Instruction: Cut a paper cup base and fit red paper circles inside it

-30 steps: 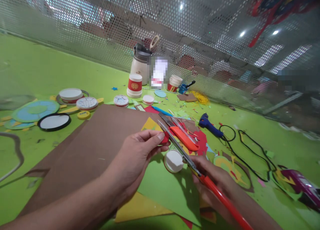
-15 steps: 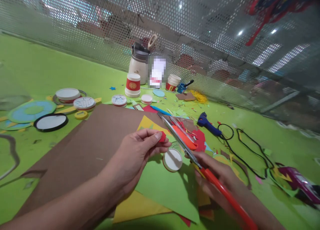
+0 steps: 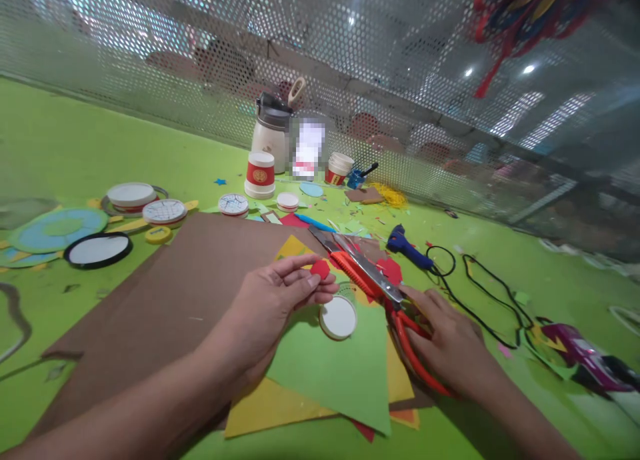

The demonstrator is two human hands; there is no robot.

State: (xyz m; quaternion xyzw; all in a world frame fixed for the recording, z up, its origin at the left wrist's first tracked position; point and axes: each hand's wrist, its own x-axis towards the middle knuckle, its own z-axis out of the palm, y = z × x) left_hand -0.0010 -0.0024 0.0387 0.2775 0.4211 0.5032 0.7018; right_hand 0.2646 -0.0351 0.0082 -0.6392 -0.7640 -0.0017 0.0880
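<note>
Between the thumb and fingers of my left hand (image 3: 280, 290) is a small red paper piece (image 3: 321, 269), roughly rounded with angular edges. My right hand (image 3: 445, 333) grips red-handled scissors (image 3: 411, 353), whose metal blades point away and to the left. Just beyond the blades lies an orange-red craft knife (image 3: 356, 275), partly covered by them. Below my left fingertips a round white lid (image 3: 339, 317) rests on a green paper sheet (image 3: 330, 380). A yellow sheet (image 3: 280, 410) sticks out underneath, and brown cardboard (image 3: 200, 280) spreads out to the left.
At the back stand a thermos jug (image 3: 270, 137), a red-and-white paper cup (image 3: 261, 175) and a blurred bright screen (image 3: 308, 150). A blue glue gun (image 3: 407, 247) with a black cord lies right. Several round lids (image 3: 165, 211) sit left. Perforated mesh (image 3: 200, 80) rises behind the table.
The scissors have turned and lowered to the right, away from my left hand, showing more of their handles. The red paper piece is now tilted so its face shows more.
</note>
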